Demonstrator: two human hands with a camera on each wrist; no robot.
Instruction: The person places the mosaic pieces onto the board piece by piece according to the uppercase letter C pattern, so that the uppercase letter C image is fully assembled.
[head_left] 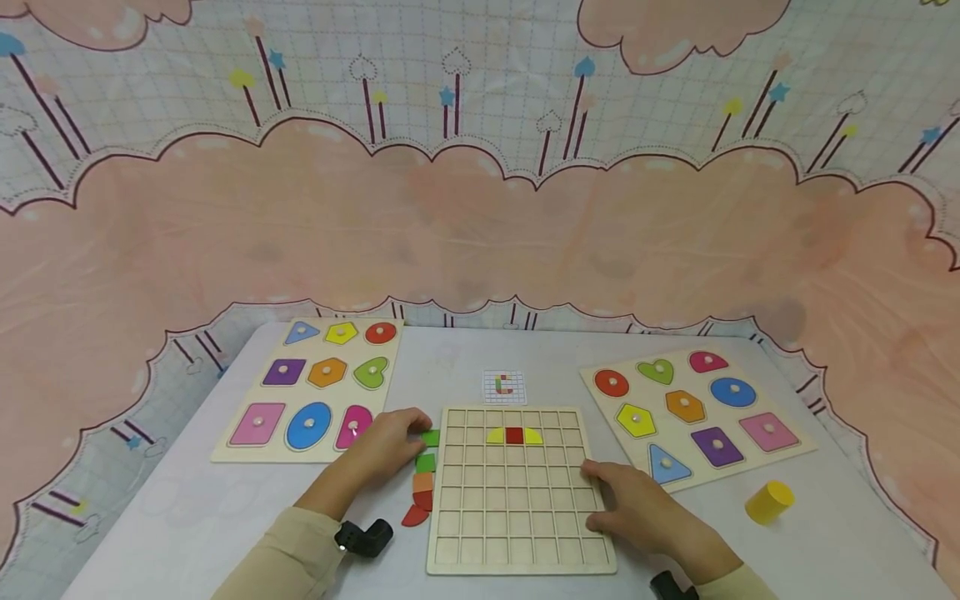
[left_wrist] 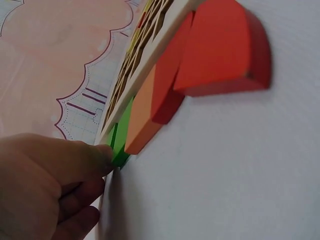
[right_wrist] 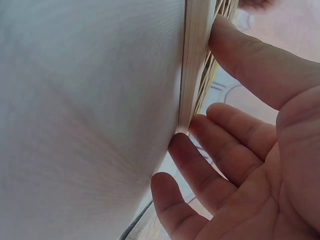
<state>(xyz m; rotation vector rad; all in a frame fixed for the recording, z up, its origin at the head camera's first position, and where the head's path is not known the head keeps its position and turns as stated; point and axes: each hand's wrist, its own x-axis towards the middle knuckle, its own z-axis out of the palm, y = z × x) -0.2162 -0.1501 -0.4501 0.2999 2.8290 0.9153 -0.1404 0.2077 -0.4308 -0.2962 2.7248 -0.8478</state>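
A wooden grid board (head_left: 521,500) lies mid-table, with a red square (head_left: 514,435) between two yellow rounded pieces (head_left: 533,436) in an upper row. My left hand (head_left: 386,446) pinches a green block (head_left: 431,437) at the board's left edge; the left wrist view shows the thumb on its end. Below it run another green block (head_left: 425,463), an orange block (left_wrist: 141,120) and two red rounded blocks (left_wrist: 215,55). My right hand (head_left: 645,508) rests its fairly straight fingers against the board's right edge, also seen in the right wrist view.
A small pattern card (head_left: 504,387) lies behind the board. Shape-puzzle boards stand at left (head_left: 255,392) and right (head_left: 720,400), each with several knobbed pieces. A yellow cylinder (head_left: 769,502) is on the right. A patterned cloth (head_left: 480,225) hangs behind the table.
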